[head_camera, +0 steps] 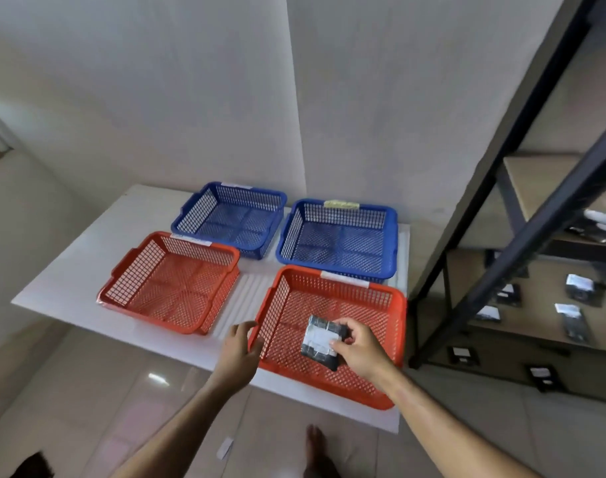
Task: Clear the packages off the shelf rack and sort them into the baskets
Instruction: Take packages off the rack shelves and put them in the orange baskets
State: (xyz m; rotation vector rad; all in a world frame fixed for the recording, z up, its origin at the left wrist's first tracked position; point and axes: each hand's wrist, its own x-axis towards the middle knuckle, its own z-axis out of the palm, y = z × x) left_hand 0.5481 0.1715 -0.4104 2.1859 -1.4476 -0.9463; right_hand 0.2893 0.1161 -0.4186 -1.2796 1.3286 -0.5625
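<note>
Pale walls (191, 98) meeting in a corner; glossy tiled floor (87, 391) catching light; low white table (70, 270) against the walls.

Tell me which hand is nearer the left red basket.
Left. The left hand rests at the near red basket's left rim, just right of the left red basket. The right hand holds a package farther right.

White foam board (87, 270) on tiled floor (87, 391) carries four baskets: red basket (391, 339) under both hands, second red basket (170, 281) left of them, two blue baskets (225, 219) (339, 236) beyond.
</note>
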